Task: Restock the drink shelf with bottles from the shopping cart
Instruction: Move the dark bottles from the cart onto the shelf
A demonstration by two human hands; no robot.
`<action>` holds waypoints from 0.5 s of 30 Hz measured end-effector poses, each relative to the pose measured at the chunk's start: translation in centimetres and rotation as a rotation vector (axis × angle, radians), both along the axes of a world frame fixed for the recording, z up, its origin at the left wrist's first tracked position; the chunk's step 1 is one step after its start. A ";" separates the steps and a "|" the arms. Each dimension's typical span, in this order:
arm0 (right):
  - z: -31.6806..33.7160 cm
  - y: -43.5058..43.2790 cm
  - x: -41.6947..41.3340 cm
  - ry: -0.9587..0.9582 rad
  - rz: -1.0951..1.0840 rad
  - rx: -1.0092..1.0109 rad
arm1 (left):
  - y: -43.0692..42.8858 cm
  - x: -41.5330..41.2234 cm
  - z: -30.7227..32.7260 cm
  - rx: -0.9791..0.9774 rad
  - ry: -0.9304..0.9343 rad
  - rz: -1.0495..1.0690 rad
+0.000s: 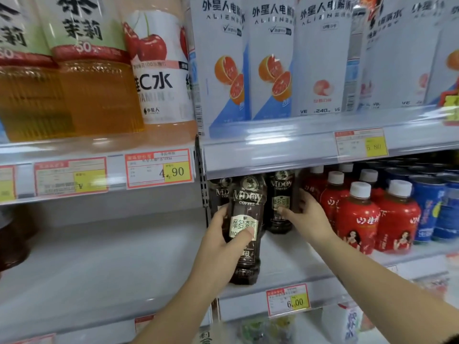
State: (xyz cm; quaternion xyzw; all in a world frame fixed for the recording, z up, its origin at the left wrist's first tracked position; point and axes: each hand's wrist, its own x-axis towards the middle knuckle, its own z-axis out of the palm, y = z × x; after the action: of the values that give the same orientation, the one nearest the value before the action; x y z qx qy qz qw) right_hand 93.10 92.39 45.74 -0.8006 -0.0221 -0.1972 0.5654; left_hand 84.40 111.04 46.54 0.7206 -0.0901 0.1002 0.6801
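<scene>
Head view: a store shelf (pixel 293 259), seen from just in front.
Left hand (pixel 223 242): wrapped around a dark coffee bottle (pixel 244 229), thumb across its label, fingers behind it.
Coffee bottle: upright, slightly tilted, its base at the front edge of the shelf.
Right hand (pixel 304 214): fingers spread around a second coffee bottle (pixel 280 202) standing further back; thumb on its label, the other fingers on its right side.
Third coffee bottle (pixel 219 194): behind the held one, partly hidden.
Red bottles (pixel 357 214): just right of the right hand.
Price tag (pixel 288 299): on the shelf edge below the held bottle.
</scene>
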 end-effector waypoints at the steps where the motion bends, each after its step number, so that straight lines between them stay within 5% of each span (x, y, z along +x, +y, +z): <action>1: 0.1 -0.1 -1.1 -0.052 -0.042 0.020 | -0.3 0.2 0.1 0.000 -0.004 -0.003; 4: 0.2 0.3 -5.4 -0.154 0.100 0.098 | -1.6 1.1 -0.1 0.017 -0.014 -0.014; 9: 0.1 -0.4 -7.0 0.010 0.469 -0.036 | -3.9 2.1 -0.5 0.037 -0.019 -0.030; 15: -0.8 -0.2 -6.4 -0.041 0.342 -0.164 | -3.5 2.4 -0.1 0.238 -0.109 -0.016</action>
State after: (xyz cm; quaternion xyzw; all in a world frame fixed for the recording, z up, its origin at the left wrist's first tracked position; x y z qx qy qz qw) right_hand 86.66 92.24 44.90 -0.8243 -0.1855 -0.1119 0.5231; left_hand 86.79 107.59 46.47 0.7890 -0.1441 0.1225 0.5846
